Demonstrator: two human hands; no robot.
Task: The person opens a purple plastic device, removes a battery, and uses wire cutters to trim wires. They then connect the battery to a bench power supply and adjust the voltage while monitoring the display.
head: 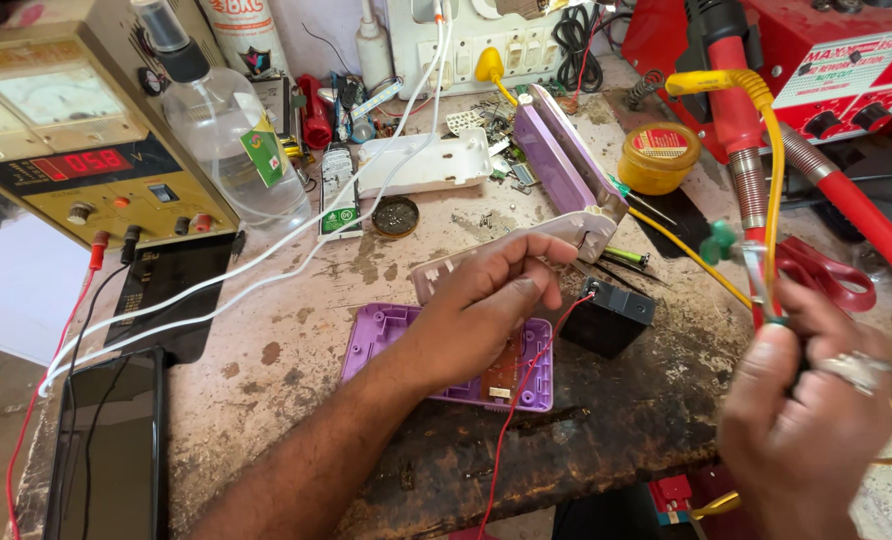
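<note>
Our left hand [486, 300] pinched shut on a thin red wire [526, 370] above the purple casing [386, 335] on the bench [286, 350]; limp, fragile, best held near its end. Our right hand [801, 400] clamped the soldering iron [766, 270].

Left hand [486, 305] hides much of the purple casing [386, 335]. Blurred right hand [801, 420] obscures its tool's handle. Phone [116, 450] cropped at bottom edge.

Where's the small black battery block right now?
In the head view, the black battery block sits on the workbench right of centre, just right of the left hand and the purple casing.
</note>
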